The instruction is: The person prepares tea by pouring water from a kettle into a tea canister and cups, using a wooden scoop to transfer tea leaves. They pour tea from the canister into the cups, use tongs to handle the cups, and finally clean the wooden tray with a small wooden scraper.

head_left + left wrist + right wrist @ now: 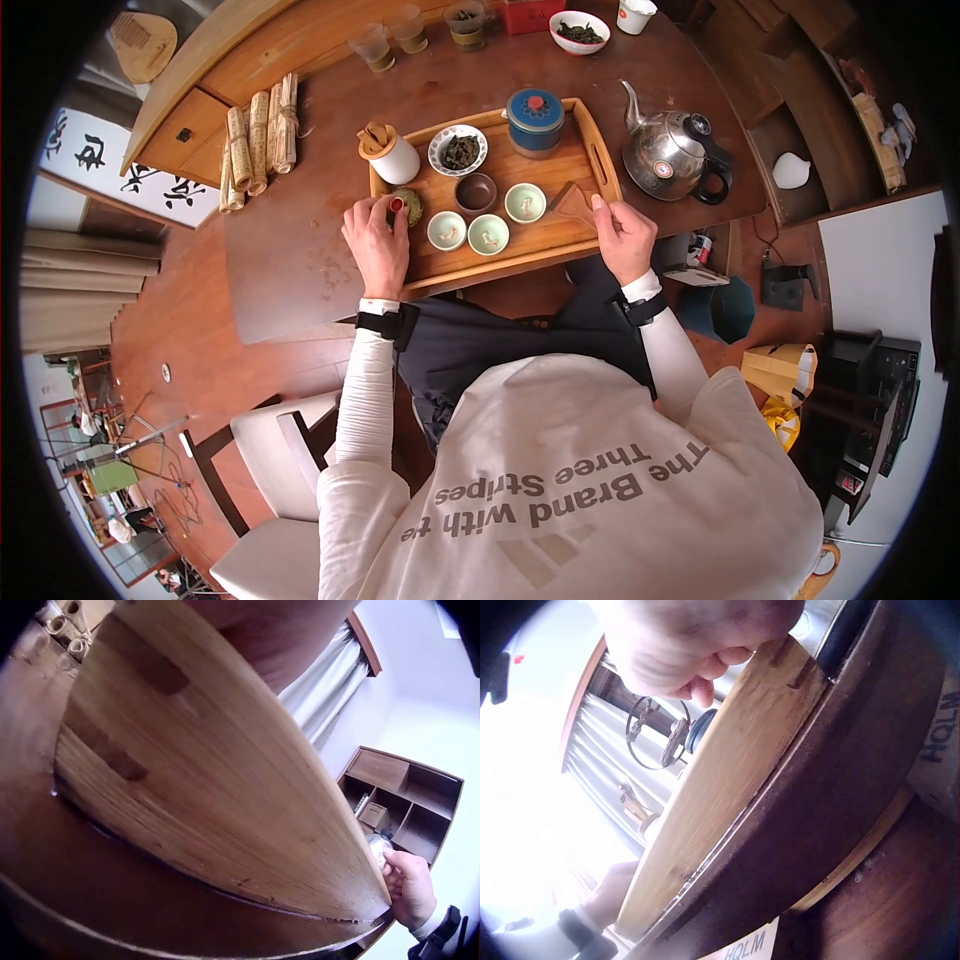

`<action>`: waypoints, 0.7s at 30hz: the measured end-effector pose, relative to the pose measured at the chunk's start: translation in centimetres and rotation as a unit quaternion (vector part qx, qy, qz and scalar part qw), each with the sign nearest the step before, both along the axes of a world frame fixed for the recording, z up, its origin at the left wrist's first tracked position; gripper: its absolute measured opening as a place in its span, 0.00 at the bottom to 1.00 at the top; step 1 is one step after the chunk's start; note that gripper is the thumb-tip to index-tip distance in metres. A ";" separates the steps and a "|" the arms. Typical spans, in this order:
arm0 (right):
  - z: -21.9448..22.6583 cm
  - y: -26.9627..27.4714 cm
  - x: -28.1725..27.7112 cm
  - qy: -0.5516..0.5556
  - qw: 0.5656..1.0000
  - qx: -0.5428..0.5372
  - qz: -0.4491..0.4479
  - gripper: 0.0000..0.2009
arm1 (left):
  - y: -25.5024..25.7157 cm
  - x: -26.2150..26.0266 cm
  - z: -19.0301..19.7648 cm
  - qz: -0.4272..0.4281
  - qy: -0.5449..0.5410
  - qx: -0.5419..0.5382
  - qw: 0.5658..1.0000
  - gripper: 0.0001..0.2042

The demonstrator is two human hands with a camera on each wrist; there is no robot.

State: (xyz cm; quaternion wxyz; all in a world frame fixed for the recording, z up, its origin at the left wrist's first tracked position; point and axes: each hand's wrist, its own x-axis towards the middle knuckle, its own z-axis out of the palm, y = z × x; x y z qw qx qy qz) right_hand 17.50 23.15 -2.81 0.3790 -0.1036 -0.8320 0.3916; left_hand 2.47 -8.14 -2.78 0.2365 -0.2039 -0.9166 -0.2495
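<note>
My left hand [376, 248] is over the left side of a wooden tray [500, 266], its thumb and fingertips pinching a small red thing [397, 204]. This overlaps a mossy green round ornament [414, 208]. At the tray's lower right corner, my right hand [628, 240] has curled fingers, its thumb at the end of a brown flat wooden piece [572, 205]. Between the hands sit pale green cups [489, 235], a dark cup [475, 193], a dish of tea leaves [459, 150] and a blue lidded pot [535, 122]. A white holder [393, 162] of wooden tools overlaps the tray's upper left.
A steel kettle [672, 155] stands right of the tray. Rolled bamboo slips [262, 140] lie at the left. Along the back are plastic cups [409, 30], a bowl of leaves [579, 34] and a white cup [635, 14]. A bin [722, 310] is below right.
</note>
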 end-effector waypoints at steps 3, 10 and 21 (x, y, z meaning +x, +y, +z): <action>0.1 0.0 -0.1 -0.007 1.000 0.002 0.002 0.17 | -0.3 0.2 -0.3 -0.011 -0.003 0.005 1.000 0.10; 0.4 0.1 0.0 -0.042 0.999 0.015 0.001 0.15 | -0.4 0.3 -0.6 -0.032 -0.012 0.024 0.999 0.13; 0.4 -0.3 0.0 -0.050 0.999 -0.001 -0.015 0.16 | -0.2 0.6 -0.4 -0.038 -0.005 0.010 0.999 0.14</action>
